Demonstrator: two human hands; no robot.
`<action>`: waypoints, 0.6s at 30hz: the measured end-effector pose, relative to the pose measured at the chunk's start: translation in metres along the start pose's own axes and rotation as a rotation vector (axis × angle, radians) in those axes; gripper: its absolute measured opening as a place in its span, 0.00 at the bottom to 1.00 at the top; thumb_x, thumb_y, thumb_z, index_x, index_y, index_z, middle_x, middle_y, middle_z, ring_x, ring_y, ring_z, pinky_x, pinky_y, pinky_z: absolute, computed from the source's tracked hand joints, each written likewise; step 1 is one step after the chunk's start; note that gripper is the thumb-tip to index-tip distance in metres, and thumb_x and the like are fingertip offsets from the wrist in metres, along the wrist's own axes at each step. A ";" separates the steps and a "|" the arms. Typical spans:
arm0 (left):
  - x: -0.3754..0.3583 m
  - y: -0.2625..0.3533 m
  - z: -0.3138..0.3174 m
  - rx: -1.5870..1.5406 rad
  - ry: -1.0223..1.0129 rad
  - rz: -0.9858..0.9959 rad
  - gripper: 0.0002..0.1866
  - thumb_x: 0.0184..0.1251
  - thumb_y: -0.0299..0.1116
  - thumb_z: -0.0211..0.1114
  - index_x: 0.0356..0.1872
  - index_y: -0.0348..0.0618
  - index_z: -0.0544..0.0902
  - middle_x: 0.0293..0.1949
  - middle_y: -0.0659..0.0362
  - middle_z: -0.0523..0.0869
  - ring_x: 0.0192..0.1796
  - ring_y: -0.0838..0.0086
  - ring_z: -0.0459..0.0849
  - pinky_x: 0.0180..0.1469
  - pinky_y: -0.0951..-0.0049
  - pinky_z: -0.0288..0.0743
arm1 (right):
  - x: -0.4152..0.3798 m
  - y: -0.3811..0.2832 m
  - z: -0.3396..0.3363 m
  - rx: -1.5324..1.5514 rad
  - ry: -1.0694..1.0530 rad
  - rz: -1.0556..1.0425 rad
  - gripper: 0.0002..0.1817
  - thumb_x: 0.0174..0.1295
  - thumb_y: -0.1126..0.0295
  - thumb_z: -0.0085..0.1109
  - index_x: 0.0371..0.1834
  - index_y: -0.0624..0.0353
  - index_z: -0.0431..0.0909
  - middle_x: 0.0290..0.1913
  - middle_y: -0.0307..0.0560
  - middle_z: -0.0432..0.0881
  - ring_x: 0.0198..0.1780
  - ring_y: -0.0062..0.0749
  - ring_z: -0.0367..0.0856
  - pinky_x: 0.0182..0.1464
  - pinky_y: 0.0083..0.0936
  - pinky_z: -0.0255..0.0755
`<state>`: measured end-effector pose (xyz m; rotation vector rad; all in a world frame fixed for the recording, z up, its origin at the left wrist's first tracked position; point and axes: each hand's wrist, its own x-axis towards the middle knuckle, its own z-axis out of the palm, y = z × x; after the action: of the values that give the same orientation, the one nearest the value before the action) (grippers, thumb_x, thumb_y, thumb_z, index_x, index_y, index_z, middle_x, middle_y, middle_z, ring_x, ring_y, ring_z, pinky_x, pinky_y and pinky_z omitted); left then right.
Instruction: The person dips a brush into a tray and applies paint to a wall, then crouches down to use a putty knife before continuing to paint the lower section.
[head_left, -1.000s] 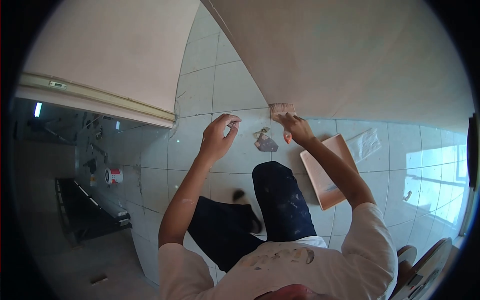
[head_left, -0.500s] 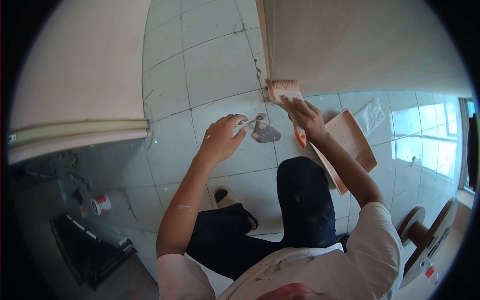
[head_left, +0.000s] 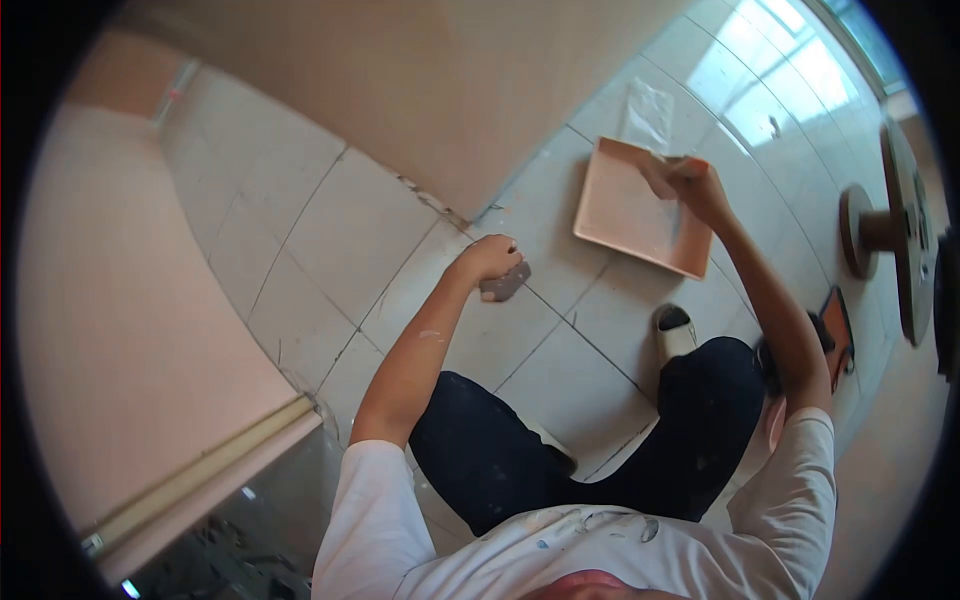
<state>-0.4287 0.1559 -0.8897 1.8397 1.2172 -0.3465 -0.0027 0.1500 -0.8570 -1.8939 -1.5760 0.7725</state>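
My right hand (head_left: 703,192) is closed round a wide paintbrush (head_left: 657,176), held over the shallow pink paint tray (head_left: 590,205) and slightly blurred. The tray stands tilted to the view on the floor, and pinkish paint coats its inside. Near the wall corner, my left hand (head_left: 488,258) has its fingers curled over a flat dark grey-brown piece (head_left: 508,284), which pokes out below them. What this piece is does not show clearly.
A clear plastic sheet (head_left: 648,115) lies beyond the tray. The painted wall corner (head_left: 470,205) rises just ahead; another wall (head_left: 150,330) stands at left. A wooden spool (head_left: 905,235) is at right, with my shoe (head_left: 675,332) below the tray.
My right hand has carried the brush from the wall's foot to over the tray. My left hand has closed on the dark piece from the floor. The view has turned right.
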 end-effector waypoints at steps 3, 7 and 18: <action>0.054 0.027 0.031 -0.018 -0.278 0.085 0.18 0.72 0.43 0.59 0.43 0.37 0.87 0.37 0.50 0.90 0.40 0.62 0.89 0.47 0.61 0.79 | -0.048 0.030 -0.038 -0.025 0.211 0.252 0.18 0.64 0.59 0.64 0.43 0.67 0.85 0.32 0.49 0.86 0.34 0.32 0.85 0.37 0.32 0.77; 0.062 0.069 0.045 0.278 0.064 0.131 0.18 0.70 0.44 0.60 0.46 0.39 0.86 0.45 0.47 0.89 0.51 0.52 0.87 0.56 0.57 0.78 | -0.062 0.076 -0.017 -0.173 0.315 0.481 0.29 0.65 0.45 0.60 0.33 0.66 0.85 0.35 0.69 0.85 0.42 0.62 0.86 0.46 0.46 0.77; 0.057 -0.003 -0.013 -0.130 -0.027 -0.242 0.16 0.63 0.41 0.64 0.37 0.36 0.87 0.31 0.46 0.89 0.32 0.61 0.89 0.43 0.61 0.82 | -0.073 0.142 0.016 -0.113 0.365 0.418 0.18 0.62 0.57 0.65 0.34 0.65 0.83 0.29 0.59 0.85 0.34 0.50 0.88 0.39 0.41 0.78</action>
<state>-0.4066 0.2009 -0.9206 1.5763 1.4139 -0.4151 0.0701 0.0567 -0.9647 -2.3285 -1.0338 0.4669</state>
